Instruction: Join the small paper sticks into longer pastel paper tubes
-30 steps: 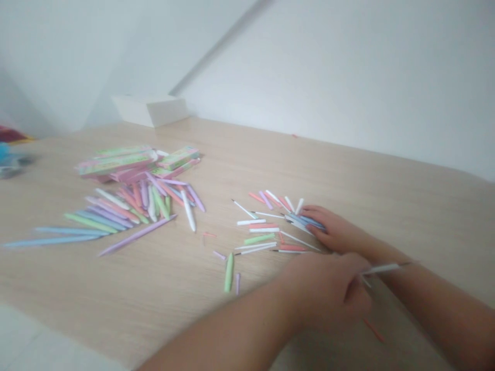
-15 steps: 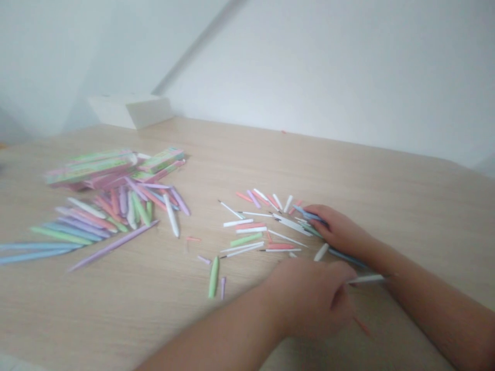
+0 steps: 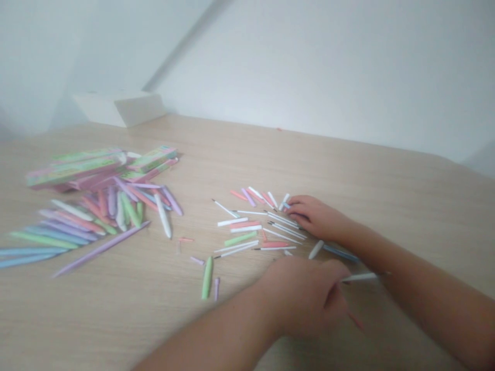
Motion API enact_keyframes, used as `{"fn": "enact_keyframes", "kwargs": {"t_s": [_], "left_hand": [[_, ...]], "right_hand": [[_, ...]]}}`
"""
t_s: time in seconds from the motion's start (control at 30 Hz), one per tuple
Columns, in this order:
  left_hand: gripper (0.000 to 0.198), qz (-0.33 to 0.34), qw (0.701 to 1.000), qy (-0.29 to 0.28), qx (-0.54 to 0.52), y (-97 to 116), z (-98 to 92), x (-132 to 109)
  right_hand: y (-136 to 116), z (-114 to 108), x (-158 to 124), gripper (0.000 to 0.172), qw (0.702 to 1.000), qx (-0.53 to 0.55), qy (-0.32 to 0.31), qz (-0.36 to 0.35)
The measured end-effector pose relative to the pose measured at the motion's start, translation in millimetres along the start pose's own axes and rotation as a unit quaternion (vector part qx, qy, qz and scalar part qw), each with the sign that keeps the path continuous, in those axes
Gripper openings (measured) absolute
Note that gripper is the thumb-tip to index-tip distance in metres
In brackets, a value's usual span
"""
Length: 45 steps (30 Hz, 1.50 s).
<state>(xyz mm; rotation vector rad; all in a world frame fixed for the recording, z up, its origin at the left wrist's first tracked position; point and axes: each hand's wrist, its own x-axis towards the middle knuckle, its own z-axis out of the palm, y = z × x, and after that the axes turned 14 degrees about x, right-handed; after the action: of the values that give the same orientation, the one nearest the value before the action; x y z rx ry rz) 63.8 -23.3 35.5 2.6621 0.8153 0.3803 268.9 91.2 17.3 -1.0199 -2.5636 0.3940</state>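
Pinching a thin white stick [image 3: 361,277] between thumb and fingers, the left hand [image 3: 299,299] sat low at six o'clock, the stick's end poking out toward three o'clock and a pink stick [image 3: 355,320] showing just below it. That pinch was the action in hand. The right hand [image 3: 315,216], fingers gathered and curled, lay at the edge of a scatter of slim white and coral sticks [image 3: 255,226]; whether it gripped anything could not be told. Just beside it lay a white capsule-shaped casing [image 3: 316,249] and a blue stick [image 3: 341,252]. Toward ten o'clock, a heap of pastel pen-shaped casings [image 3: 116,216] spread across the tabletop [image 3: 309,154], with green-and-pink boxes [image 3: 75,167] behind it and a white box [image 3: 119,108] against the far wall [image 3: 309,62].
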Motion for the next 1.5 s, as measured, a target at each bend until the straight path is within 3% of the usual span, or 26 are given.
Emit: {"fn": "enact_keyframes", "kwargs": {"t_s": [0.27,0.57,0.73,0.8,0.9,1.0,1.1,1.2,1.3,1.4,1.5], "left_hand": [[0.026,0.007,1.000,0.015,0.000,-1,-0.5,-1],[0.022,0.014,1.000,0.017,-0.013,1,-6.3,-1],[0.030,0.029,0.999,0.030,-0.025,-1,-5.8,-1],[0.030,0.029,0.999,0.034,-0.023,-3,-5.0,0],[0.026,0.022,0.999,0.033,-0.007,-8,-3.1,1],[0.025,0.017,0.999,0.037,0.012,-12,-2.0,2],[0.023,0.012,0.998,0.047,0.033,-14,-3.4,1],[0.024,0.006,0.997,0.044,0.067,-17,-6.6,1],[0.025,-0.020,0.995,0.026,0.096,-20,-8.9,1],[0.025,-0.030,0.995,0.013,0.094,-24,-7.7,2],[0.026,-0.028,0.997,0.012,0.069,-29,-3.4,3]], "right_hand": [[-6,2,17,0.026,0.999,-0.044,-0.022,0.017],[-10,2,26,0.026,0.974,-0.167,-0.108,-0.107],[-18,4,33,0.025,0.968,-0.192,-0.116,-0.111],[-21,2,32,0.020,0.979,-0.171,-0.089,-0.068],[-26,-3,20,0.018,0.994,-0.085,0.029,0.061],[-32,-7,-10,0.018,0.977,0.016,0.138,0.162],[-39,-7,-52,0.023,0.950,0.114,0.189,0.221],[-44,-4,-94,0.026,0.923,0.185,0.229,0.249],[-46,1,-122,0.020,0.915,0.194,0.269,0.228],[-50,7,-131,0.014,0.901,0.228,0.300,0.216],[-56,12,-129,0.016,0.861,0.296,0.347,0.227]]}}
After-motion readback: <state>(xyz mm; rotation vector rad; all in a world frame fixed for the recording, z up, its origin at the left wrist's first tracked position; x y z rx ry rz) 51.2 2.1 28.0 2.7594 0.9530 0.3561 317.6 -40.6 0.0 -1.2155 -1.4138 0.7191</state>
